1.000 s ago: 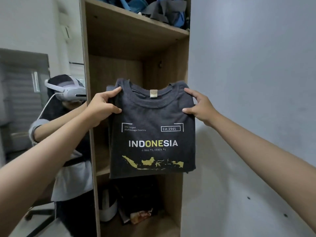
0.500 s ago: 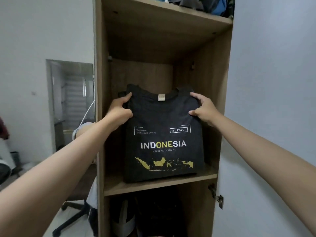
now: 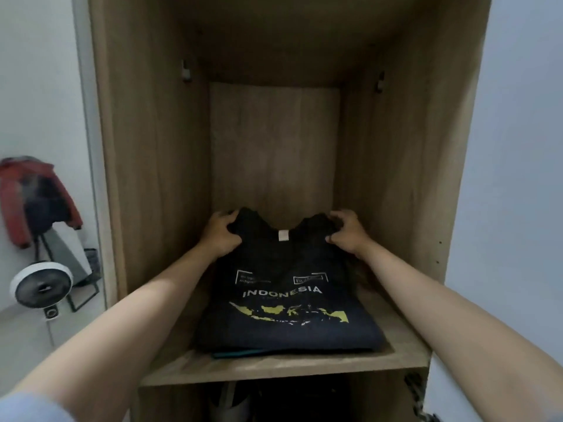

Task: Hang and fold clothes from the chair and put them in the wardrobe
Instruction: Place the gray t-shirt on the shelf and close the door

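A folded dark T-shirt (image 3: 286, 324) with "INDONESIA" and a yellow map print lies flat on a shelf (image 3: 274, 368) of the open wooden wardrobe (image 3: 146, 147). Its collar faces the back panel. My left hand (image 3: 221, 234) grips the shirt's left shoulder and my right hand (image 3: 345, 233) grips the right shoulder, both reaching deep into the compartment. A teal edge of another folded garment (image 3: 240, 352) peeks out under the shirt's front hem.
Dark items fill the compartment below the shelf (image 3: 289, 403). To the left, a mirror shows a red and dark garment (image 3: 36, 199) and a small white fan (image 3: 41, 284). A pale wall (image 3: 518, 178) stands close on the right.
The shirt went from being held upright in front of the wardrobe to lying flat on the shelf. Both hands moved down and inward with it, and my view came closer.
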The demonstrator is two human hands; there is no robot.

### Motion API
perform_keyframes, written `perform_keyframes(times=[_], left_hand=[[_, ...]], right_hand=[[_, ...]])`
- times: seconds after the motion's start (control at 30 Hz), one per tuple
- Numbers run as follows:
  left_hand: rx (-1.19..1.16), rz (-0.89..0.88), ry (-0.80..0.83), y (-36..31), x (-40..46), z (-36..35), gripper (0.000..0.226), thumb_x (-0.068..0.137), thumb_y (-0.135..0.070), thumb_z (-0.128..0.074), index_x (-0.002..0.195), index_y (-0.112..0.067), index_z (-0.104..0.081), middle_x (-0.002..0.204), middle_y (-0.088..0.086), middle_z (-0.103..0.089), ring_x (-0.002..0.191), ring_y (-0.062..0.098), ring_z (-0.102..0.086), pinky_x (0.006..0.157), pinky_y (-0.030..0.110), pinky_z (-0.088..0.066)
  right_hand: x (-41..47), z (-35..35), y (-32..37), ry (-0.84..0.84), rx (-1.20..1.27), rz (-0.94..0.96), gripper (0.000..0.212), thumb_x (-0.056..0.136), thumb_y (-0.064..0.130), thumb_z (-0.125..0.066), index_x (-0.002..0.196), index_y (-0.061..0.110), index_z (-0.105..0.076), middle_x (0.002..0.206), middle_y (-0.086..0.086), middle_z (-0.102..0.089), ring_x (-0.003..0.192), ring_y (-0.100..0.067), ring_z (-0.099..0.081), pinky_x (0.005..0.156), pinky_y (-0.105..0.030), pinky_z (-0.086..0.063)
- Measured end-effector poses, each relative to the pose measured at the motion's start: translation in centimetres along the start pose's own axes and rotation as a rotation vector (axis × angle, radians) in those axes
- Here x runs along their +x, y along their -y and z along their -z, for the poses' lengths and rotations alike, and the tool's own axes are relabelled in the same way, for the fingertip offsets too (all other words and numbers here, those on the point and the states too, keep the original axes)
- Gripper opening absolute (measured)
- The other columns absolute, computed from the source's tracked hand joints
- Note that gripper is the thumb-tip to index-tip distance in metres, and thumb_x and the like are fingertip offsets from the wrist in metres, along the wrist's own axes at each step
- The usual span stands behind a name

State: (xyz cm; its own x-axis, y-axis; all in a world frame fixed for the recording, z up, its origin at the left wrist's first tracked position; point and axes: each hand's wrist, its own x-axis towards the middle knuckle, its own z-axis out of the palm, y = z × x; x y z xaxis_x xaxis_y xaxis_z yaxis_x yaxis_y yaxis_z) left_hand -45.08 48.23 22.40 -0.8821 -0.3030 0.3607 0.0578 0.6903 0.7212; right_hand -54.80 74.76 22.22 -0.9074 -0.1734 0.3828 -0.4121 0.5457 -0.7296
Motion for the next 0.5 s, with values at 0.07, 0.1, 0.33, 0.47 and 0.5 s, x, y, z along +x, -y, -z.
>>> perform_keyframes(times=[0.07, 0.1, 0.33, 0.47, 0.5], left_hand=[[0.085, 0.061, 0.004, 0.8, -0.1, -1.6, 0.069, 0.082, -0.018, -0.069, 0.143, -0.017, -0.037, 0.154, 0.011, -0.021, 0.139, 0.032, -0.027, 0.116, 0.037, -0.025], [0.111, 0.061, 0.024, 0.8, -0.7, -2.3, 0.067, 0.084, -0.024, -0.067, 0.143, -0.018, -0.037, 0.152, 0.01, -0.026, 0.138, 0.03, -0.03, 0.115, 0.038, -0.028], [0.228, -0.01, 0.288, 0.4, -7.8, -5.2, 0.039, 0.094, -0.027, -0.05, 0.132, -0.018, -0.05, 0.135, 0.004, -0.053, 0.12, 0.017, -0.051, 0.092, 0.022, -0.04], [0.416, -0.082, 0.358, 2.1, -11.4, -4.7, 0.049, 0.098, -0.043, -0.035, 0.142, -0.022, -0.038, 0.151, 0.003, -0.035, 0.137, 0.023, -0.034, 0.113, 0.04, -0.028], [0.453, -0.104, 0.37, 2.5, -12.0, -4.5, 0.052, 0.098, -0.046, -0.031, 0.145, -0.023, -0.033, 0.155, 0.001, -0.025, 0.142, 0.022, -0.024, 0.116, 0.043, -0.021]], right_hand=[[-0.3, -1.3, -0.9, -0.056, -0.065, -0.044, 0.063, 0.078, 0.016, -0.073, 0.136, 0.015, -0.048, 0.146, -0.011, -0.034, 0.135, -0.031, -0.034, 0.114, -0.036, -0.028], [-0.8, -2.0, -0.9, -0.064, -0.072, -0.056, 0.06, 0.081, 0.022, -0.072, 0.136, 0.017, -0.048, 0.145, -0.01, -0.037, 0.135, -0.031, -0.034, 0.114, -0.038, -0.028], [-9.0, -5.1, 1.6, 0.167, -0.054, 0.008, 0.058, 0.089, 0.038, -0.061, 0.141, 0.02, -0.043, 0.145, -0.001, -0.044, 0.132, -0.02, -0.042, 0.101, -0.025, -0.034], [-14.5, -6.3, 1.0, 0.308, -0.342, 0.036, 0.064, 0.09, 0.055, -0.049, 0.144, 0.023, -0.037, 0.154, -0.001, -0.031, 0.141, -0.022, -0.029, 0.117, -0.043, -0.021], [-15.4, -6.2, 0.7, 0.323, -0.429, 0.056, 0.064, 0.092, 0.057, -0.043, 0.146, 0.024, -0.033, 0.157, -0.001, -0.024, 0.144, -0.022, -0.022, 0.118, -0.046, -0.014]])
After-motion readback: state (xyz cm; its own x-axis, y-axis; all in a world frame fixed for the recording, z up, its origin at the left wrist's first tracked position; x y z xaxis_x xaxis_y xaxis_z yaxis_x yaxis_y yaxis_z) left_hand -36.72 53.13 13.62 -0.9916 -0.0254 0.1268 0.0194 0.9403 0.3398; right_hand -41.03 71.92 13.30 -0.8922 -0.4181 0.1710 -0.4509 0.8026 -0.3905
